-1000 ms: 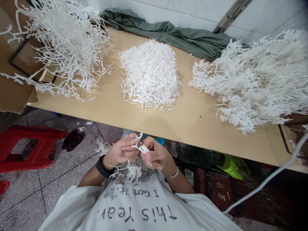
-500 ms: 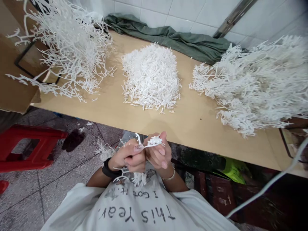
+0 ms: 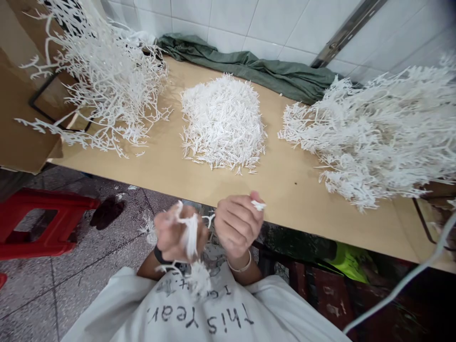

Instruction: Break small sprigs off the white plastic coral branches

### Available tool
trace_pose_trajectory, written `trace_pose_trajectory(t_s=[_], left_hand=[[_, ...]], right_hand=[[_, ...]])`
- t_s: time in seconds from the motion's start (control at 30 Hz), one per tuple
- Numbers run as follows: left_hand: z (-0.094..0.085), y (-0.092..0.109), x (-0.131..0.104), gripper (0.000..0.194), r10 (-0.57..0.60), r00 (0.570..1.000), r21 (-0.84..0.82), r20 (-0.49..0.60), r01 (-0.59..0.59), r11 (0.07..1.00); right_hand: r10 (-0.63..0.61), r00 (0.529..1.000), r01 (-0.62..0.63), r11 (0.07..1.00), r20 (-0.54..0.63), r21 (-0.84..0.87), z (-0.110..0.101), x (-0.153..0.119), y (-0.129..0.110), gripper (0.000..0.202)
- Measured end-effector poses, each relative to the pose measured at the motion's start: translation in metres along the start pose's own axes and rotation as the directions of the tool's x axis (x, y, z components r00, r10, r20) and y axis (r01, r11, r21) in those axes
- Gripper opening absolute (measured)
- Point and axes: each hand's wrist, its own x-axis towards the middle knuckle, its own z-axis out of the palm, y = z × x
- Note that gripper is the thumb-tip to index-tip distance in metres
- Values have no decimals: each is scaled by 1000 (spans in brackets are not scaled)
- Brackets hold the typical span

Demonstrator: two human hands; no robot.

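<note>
My left hand (image 3: 178,233), blurred by motion, is closed round a white branched piece (image 3: 191,235), with more white strands hanging below it over the shirt. Beside it on the right, my right hand (image 3: 238,224) is curled, and small white bits (image 3: 258,205) show at its thumb and fingertips. The two hands are apart, just off the table's near edge. Beyond them a heap of small white sprigs (image 3: 224,123) lies on the brown table (image 3: 278,175).
Tangled white branches (image 3: 114,85) stand at the table's left, and a large white branch pile (image 3: 384,133) lies at the right. Green cloth (image 3: 249,64) runs along the wall. A red stool (image 3: 42,223) is at lower left; a white cable (image 3: 402,280) crosses lower right.
My hands have moved apart, the left one towards the left. White bits that lay across my right hand now show only at its fingertips. The view has shifted slightly.
</note>
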Motion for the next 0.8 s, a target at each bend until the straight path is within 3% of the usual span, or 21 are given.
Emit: trace_pose_trajectory(t_s=[0.07, 0.13, 0.2, 0.27, 0.33, 0.43, 0.5, 0.57, 0.63, 0.7, 0.73, 0.8], left_hand=[[-1, 12, 6, 76, -2, 1000, 37, 4, 2, 999], [3, 28, 10, 76, 29, 999, 93, 14, -30, 995], [9, 42, 11, 74, 110, 994, 173, -2, -108, 979], [13, 51, 10, 66, 204, 978, 297, -32, -186, 937], [14, 56, 9, 57, 235, 968, 453, -88, -171, 875], [10, 54, 11, 41, 199, 966, 559, -166, -73, 826], [7, 51, 13, 35, 193, 963, 560, -186, -58, 827], [5, 48, 14, 34, 180, 968, 537, -173, -61, 841], [4, 45, 14, 37, 128, 981, 473, -142, -47, 880], [2, 44, 13, 38, 66, 992, 388, -110, -18, 921], [2, 44, 13, 39, 45, 995, 357, -93, -9, 934], [0, 45, 12, 41, 28, 998, 330, -60, -7, 944]], right_hand=[[-67, 994, 75, 994, 86, -86, 6, 1, -1, 55], [-105, 985, 142, 942, 136, -304, 14, 2, -7, 53], [-178, 982, 183, 772, 70, -609, 19, 4, -19, 47], [-274, 961, 117, 495, -26, -861, 18, 5, -35, 38], [-313, 945, -43, 166, -94, -985, 10, 6, -52, 30], [-394, 908, -288, -331, -146, -898, -15, 12, -75, 29], [-479, 868, -414, -545, -135, -729, -32, 17, -86, 36], [-565, 812, -532, -611, -148, -586, -46, 21, -94, 44], [-642, 752, -601, -579, -146, -551, -53, 23, -98, 45], [-673, 732, -557, -502, -105, -662, -52, 22, -98, 40], [-657, 748, -483, -443, -93, -755, -48, 21, -96, 38], [-533, 841, -271, -268, -92, -925, -37, 18, -86, 37]])
